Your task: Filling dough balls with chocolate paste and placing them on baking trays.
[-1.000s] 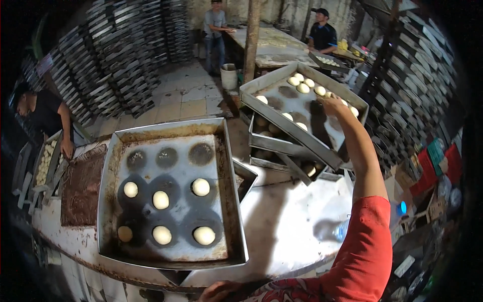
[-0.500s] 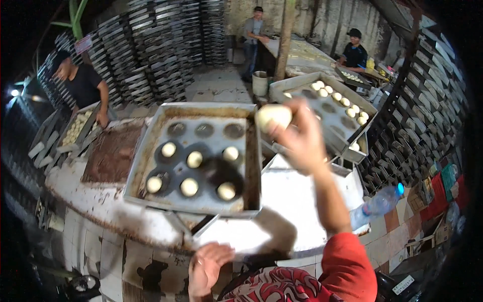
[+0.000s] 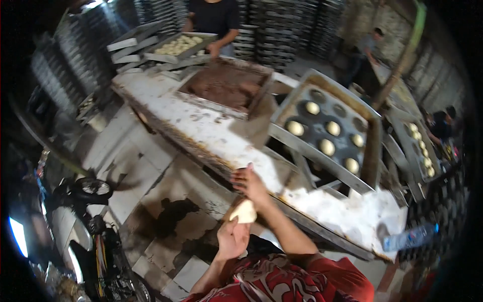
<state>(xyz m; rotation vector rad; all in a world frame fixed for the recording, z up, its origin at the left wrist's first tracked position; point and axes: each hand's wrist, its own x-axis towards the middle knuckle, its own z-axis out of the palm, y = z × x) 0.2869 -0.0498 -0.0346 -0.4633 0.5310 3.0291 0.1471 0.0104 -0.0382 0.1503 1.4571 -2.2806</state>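
A pale piece of dough (image 3: 244,212), flattened at the top, is held in my left hand (image 3: 233,239), low in front of my body. My right hand (image 3: 253,189) is just above and beyond the dough, its fingers stretched out and dark at the tips; I cannot tell whether that is shadow or brown paste. At the right on the table, a metal tray (image 3: 322,160) carries several round dough balls (image 3: 327,147) on dark round marks. Farther left lies a shallow tray of brown paste (image 3: 221,88).
A person (image 3: 214,20) in a dark shirt stands across the table beside a tray of dough balls (image 3: 179,45). A plastic bottle (image 3: 410,237) lies near the table's right end. A motorcycle (image 3: 95,241) stands at lower left. Two more people are at the far right.
My view has swung left. The dough, held up in my right hand beside the tray before, is now in my left hand. My right hand has come down close to it.
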